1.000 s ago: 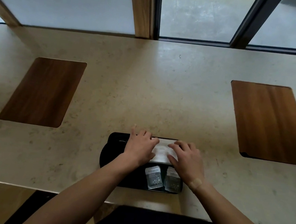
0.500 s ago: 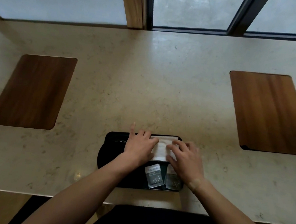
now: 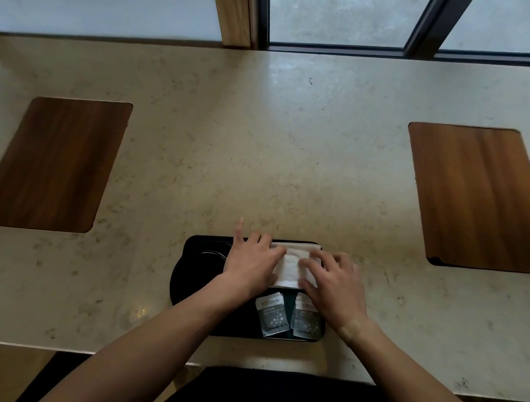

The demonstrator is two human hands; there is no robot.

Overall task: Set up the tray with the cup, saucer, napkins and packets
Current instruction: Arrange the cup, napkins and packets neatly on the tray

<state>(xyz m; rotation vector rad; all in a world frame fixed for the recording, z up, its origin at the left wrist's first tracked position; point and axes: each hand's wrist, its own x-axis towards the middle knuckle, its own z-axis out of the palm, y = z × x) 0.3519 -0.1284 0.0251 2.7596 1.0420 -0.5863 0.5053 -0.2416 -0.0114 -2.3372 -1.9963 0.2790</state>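
Flanking the tray point(image 3: 183, 277), two wooden inlays point(image 3: 52, 162) sit well apart.

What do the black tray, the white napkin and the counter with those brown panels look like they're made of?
Tray: probably plastic, smooth dark surface with rounded corners. Napkin: paper or thin cloth, matte white, folded flat; I can't tell which. Counter: looks like polished stone, pale and speckled, with soft reflections. Brown panels: wood or wood veneer, showing straight grain.
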